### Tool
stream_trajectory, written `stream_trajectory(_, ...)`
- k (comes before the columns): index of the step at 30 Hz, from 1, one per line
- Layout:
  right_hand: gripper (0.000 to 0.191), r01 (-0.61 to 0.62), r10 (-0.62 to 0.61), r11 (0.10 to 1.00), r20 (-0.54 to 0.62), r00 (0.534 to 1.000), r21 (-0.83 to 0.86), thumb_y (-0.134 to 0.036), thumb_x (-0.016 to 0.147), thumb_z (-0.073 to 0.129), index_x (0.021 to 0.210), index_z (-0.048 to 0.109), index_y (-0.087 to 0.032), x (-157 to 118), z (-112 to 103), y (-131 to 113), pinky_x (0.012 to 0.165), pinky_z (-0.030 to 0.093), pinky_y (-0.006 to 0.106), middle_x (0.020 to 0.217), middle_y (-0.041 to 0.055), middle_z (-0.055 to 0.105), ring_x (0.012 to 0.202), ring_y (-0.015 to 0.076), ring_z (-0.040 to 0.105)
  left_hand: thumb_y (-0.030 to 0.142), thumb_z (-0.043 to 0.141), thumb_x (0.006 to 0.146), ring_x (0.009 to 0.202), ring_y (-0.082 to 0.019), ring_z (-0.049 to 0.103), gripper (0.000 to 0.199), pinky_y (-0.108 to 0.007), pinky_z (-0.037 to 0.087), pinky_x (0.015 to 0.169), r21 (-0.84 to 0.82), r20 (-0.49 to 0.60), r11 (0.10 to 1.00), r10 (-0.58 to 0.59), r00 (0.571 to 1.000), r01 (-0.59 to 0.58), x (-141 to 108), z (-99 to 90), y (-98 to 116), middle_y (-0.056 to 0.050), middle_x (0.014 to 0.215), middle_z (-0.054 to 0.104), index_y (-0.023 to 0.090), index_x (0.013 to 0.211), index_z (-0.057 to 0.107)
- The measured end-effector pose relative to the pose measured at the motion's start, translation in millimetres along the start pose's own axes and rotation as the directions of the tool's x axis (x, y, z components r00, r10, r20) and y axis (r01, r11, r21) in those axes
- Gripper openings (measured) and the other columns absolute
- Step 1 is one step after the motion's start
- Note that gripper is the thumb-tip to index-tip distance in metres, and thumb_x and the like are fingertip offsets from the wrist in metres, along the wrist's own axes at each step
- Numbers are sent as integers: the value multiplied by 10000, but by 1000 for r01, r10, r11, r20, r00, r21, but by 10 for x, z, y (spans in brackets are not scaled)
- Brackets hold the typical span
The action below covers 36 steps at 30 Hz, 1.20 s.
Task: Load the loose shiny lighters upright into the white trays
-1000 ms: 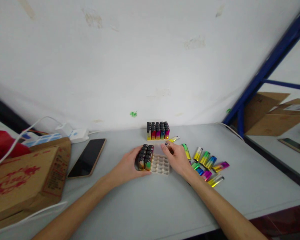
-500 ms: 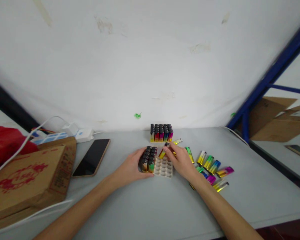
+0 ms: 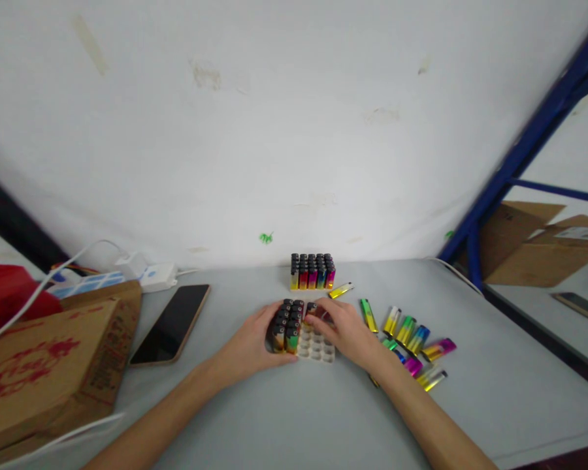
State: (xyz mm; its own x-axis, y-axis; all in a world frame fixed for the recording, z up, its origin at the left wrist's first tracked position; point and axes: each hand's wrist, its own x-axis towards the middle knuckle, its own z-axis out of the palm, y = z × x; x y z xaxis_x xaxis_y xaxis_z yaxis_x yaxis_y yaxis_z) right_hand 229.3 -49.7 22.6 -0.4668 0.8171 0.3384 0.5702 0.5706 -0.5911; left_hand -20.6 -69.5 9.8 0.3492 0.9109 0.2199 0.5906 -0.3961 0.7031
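A white tray (image 3: 317, 346) with round sockets lies on the table; two columns of upright black-topped lighters (image 3: 287, 323) fill its left part. My left hand (image 3: 252, 338) is curled round the tray's left side, thumb at the near edge and fingers behind the lighters. In the fingers of my right hand (image 3: 347, 328) is one lighter (image 3: 311, 308), upright at the tray's far row, beside the filled columns. Its lower end is hidden by the fingers. The sockets at the tray's near right are bare.
Behind the tray stands a full block of lighters (image 3: 312, 271). Loose lighters (image 3: 406, 331) lie to the right, with a yellow one (image 3: 341, 290) farther back. A phone (image 3: 172, 324), a cardboard box (image 3: 53, 346) and a power strip (image 3: 91, 284) are at left.
My right hand has brought its lighter from a tilted position above the tray down to upright at the far row. My left hand keeps its hold. The whole view has shifted slightly.
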Motion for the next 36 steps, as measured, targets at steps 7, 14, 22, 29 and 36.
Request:
stream_trajectory(7, 232, -236, 165, 946, -295, 941, -222, -307, 1068, 519, 975, 698, -191, -34, -409, 466, 835, 507, 340, 915, 93, 748, 864, 240, 705, 432, 980, 647, 1352, -419, 643, 957, -549, 470, 1222, 4, 11, 1000, 19, 1000, -19, 8, 4, -38, -151, 1486, 666, 206, 1485, 577)
stream_trajectory(14, 336, -547, 471, 714, -278, 837, -438, -467, 987, 683, 1167, 717, -186, -194, -519, 755, 766, 491, 366, 933, 106, 790, 867, 281, 739, 451, 985, 653, 1349, -414, 650, 947, -572, 479, 1217, 5, 16, 1000, 18, 1000, -18, 0, -7, -20, -156, 1483, 667, 238, 1486, 586)
stream_trajectory(22, 222, -528, 477, 758, -228, 849, -382, -295, 955, 709, 1120, 767, -158, -159, -484, 765, 784, 511, 350, 947, 120, 789, 876, 269, 743, 454, 979, 652, 1353, -415, 645, 956, -583, 476, 1217, 2, 16, 1000, 10, 1000, -10, 5, -11, -11, -156, 1484, 665, 232, 1494, 584)
stream_trajectory(29, 426, -392, 395, 916, -348, 850, 83, -526, 979, 617, 1120, 806, -171, -105, -495, 692, 628, 538, 338, 1032, 109, 728, 508, 140, 627, 438, 979, 644, 1340, -412, 655, 962, -571, 485, 1211, 18, 21, 1000, 13, 1000, -13, -7, -7, -33, -156, 1477, 669, 230, 1494, 580)
stream_trajectory(36, 731, -269, 469, 785, -252, 847, 558, -712, 826, 745, 1206, 793, -90, -29, -440, 469, 617, 439, 323, 609, -12, 577, 577, 159, 511, 429, 981, 663, 1352, -410, 645, 973, -550, 478, 1221, 45, 4, 999, 25, 1000, -26, -15, 12, -63, -150, 1492, 661, 213, 1514, 563)
